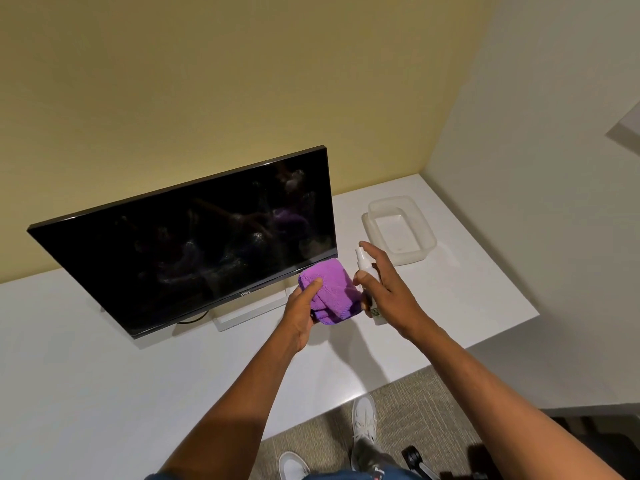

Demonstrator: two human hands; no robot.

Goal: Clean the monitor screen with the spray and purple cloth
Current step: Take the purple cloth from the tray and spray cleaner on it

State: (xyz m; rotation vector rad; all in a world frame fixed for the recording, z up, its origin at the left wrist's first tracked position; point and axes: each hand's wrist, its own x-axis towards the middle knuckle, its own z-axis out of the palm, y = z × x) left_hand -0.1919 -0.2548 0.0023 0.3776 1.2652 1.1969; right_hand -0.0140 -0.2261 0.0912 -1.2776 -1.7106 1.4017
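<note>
A black monitor (194,237) stands on the white desk (104,375), its dark screen showing smudges and wet droplets. My left hand (301,313) grips a folded purple cloth (329,289) in front of the screen's lower right corner. My right hand (384,289) holds a small white spray bottle (363,263), with the index finger over the nozzle top and the thumb on its side. The bottle's lower part is mostly hidden behind my palm.
A translucent plastic tub (401,230) sits on its lid at the desk's far right. The monitor's white stand (249,313) and a black cable (194,318) lie under the screen. Walls close the back and right. A person's white shoes (363,420) stand on carpet below the desk edge.
</note>
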